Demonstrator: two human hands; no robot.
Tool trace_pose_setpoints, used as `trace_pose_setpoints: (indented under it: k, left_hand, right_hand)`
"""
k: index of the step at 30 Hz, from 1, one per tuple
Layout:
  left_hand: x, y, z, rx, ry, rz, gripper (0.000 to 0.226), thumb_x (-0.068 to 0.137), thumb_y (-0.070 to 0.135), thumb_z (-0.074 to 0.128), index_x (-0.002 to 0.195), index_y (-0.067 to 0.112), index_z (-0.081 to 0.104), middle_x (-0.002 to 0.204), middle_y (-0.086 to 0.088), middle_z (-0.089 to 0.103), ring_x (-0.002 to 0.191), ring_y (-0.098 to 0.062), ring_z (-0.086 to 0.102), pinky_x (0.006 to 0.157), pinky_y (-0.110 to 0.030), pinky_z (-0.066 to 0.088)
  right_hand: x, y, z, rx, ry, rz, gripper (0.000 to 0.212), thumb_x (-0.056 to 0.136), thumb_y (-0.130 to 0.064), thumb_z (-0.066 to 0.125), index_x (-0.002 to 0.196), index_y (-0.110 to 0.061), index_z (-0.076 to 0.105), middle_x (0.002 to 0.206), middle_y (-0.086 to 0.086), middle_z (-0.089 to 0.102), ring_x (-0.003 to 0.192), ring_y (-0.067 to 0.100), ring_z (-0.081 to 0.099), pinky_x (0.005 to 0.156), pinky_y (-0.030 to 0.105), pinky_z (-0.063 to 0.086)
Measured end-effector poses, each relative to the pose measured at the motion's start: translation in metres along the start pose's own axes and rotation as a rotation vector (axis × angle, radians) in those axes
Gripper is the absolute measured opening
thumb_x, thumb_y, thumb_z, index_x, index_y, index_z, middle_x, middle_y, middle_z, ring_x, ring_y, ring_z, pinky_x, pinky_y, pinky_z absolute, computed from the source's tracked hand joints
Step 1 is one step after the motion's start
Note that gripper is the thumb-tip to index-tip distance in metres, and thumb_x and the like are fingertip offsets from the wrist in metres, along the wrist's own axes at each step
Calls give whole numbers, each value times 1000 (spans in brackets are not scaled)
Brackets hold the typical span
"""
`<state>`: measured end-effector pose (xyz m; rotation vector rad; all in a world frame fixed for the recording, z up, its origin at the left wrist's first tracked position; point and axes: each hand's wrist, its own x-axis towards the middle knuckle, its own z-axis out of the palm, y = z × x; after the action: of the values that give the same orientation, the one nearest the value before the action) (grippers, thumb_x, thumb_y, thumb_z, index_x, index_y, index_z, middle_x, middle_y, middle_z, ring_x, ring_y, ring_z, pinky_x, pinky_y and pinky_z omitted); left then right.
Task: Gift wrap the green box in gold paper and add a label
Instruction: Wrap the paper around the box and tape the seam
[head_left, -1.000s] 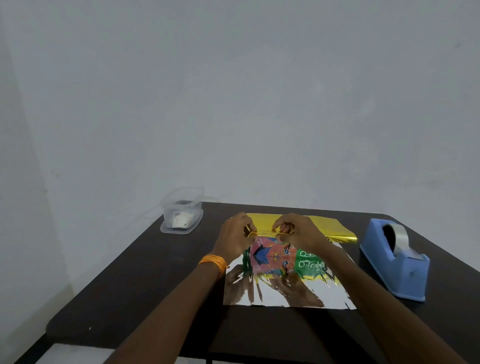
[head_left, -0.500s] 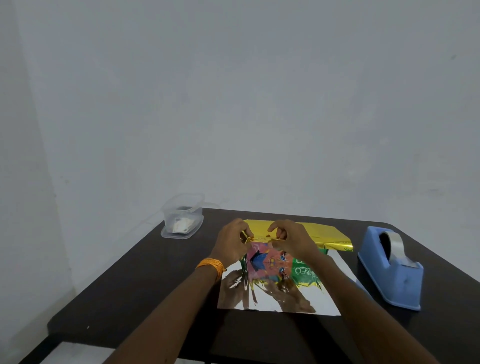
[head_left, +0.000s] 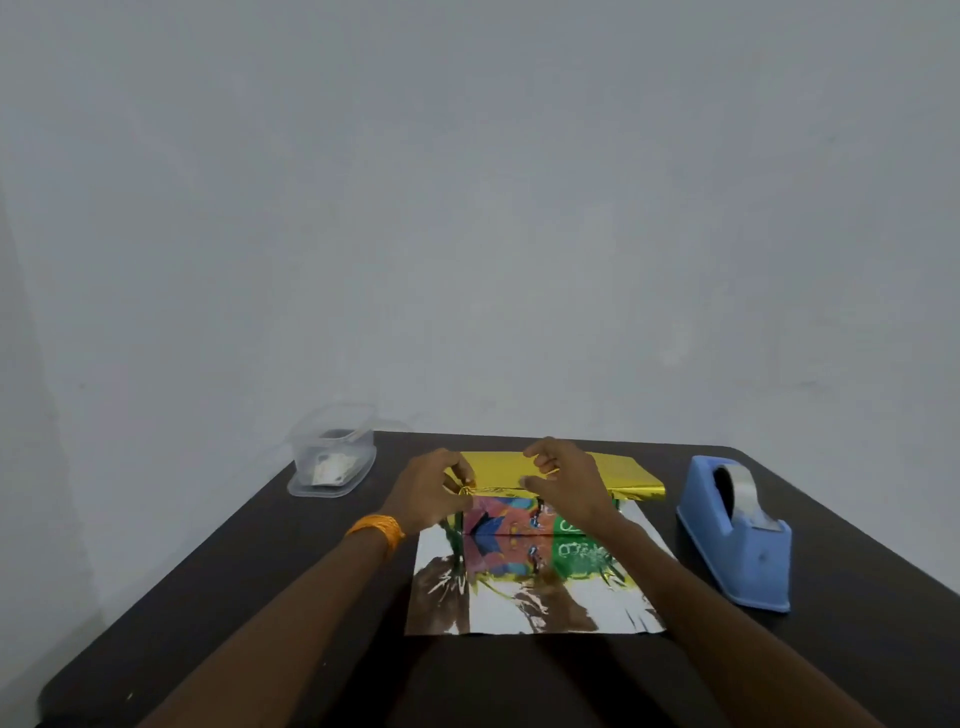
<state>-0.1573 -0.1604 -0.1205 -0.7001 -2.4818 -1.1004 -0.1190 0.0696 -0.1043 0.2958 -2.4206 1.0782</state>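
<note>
The green box (head_left: 511, 516), with a colourful printed front face, stands on the silver inner side of the gold paper (head_left: 530, 605). The paper's far part is folded over the box top, gold side up (head_left: 623, 475). My left hand (head_left: 431, 491) pinches the folded paper edge at the box's front top left. My right hand (head_left: 569, 480) hovers over the top edge with curled fingers spread, thumb near the paper. The mirror-like sheet reflects the box and my arms.
A blue tape dispenser (head_left: 735, 535) with a grey tape roll stands to the right of the paper. A clear plastic container (head_left: 332, 457) with small white pieces inside sits at the back left. All rest on a dark table (head_left: 260, 597) against a pale wall.
My right hand has let go of the folded paper edge and lifted, fingers spread. The left hand still pinches the edge. The view has shifted slightly.
</note>
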Motion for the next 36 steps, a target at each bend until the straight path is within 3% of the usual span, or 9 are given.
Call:
trace_pose_setpoints:
  k: [3, 8, 12, 19, 21, 24, 27, 31, 36]
  left_hand:
    - [4, 7, -16, 56, 11, -9, 35, 76, 43, 79, 103, 25, 66, 94, 8, 64, 79, -15, 63, 69, -32, 55]
    - [22, 25, -14, 81, 114, 32, 29, 90, 48, 63, 97, 20, 65, 90, 3, 63, 83, -14, 60, 75, -36, 52]
    - [46, 32, 15, 71, -8, 61, 33, 92, 48, 58, 107, 19, 64, 106, -1, 67, 99, -16, 64, 86, -39, 53]
    - [85, 20, 45, 256, -262, -107, 66, 93, 56, 52, 144, 14, 43, 145, -8, 49, 131, -28, 48, 107, -42, 40]
    - [90, 13, 45, 300, -343, -165, 74, 83, 70, 49, 130, 14, 56, 129, -8, 60, 120, -28, 55, 98, -41, 45]
    - [93, 7, 43, 375, -321, -155, 83, 66, 83, 36, 89, 10, 67, 85, -6, 67, 83, -24, 62, 76, -37, 45]
    - [94, 6, 39, 488, -300, -132, 73, 79, 79, 40, 93, 13, 68, 86, -1, 68, 84, -20, 61, 86, -42, 46]
    - [90, 0, 23, 472, -319, -170, 69, 81, 80, 42, 74, 15, 63, 76, -2, 66, 75, -20, 62, 78, -39, 51]
    - [71, 9, -5, 381, -347, -243, 75, 84, 81, 33, 54, 14, 44, 57, -4, 51, 57, -22, 49, 66, -35, 41]
  right_hand:
    - [-8, -2, -8, -93, 163, 37, 15, 82, -18, 74, 96, -21, 68, 82, -3, 64, 76, 8, 60, 67, 27, 46]
    - [-21, 6, -12, -45, 69, 250, 22, 84, -34, 73, 102, -24, 66, 90, 3, 73, 65, 13, 70, 71, 32, 57]
    - [-24, 12, -12, 46, 58, 306, 19, 84, -38, 72, 96, -23, 69, 90, 5, 74, 64, 15, 72, 71, 43, 62]
    - [-23, 16, -8, 48, 76, 318, 17, 85, -38, 72, 82, -22, 69, 92, -4, 73, 75, 11, 71, 77, 41, 60]
    - [-21, 16, -7, 45, 68, 315, 19, 84, -39, 72, 80, -21, 68, 90, -5, 72, 75, 12, 71, 77, 42, 60]
    - [-18, 14, -6, 51, 55, 334, 22, 85, -38, 73, 78, -18, 65, 85, -2, 73, 72, 15, 72, 76, 43, 60]
    - [-11, 8, -7, 35, 58, 339, 30, 86, -40, 71, 76, -12, 63, 86, 0, 70, 82, 17, 68, 80, 41, 57]
    - [-1, -4, -10, 30, -2, 362, 36, 89, -39, 67, 69, -12, 53, 85, 6, 67, 90, 24, 64, 81, 37, 50]
    - [11, -18, -7, -49, -142, 382, 44, 93, -44, 60, 95, 0, 60, 103, 17, 68, 98, 31, 64, 92, 44, 51]
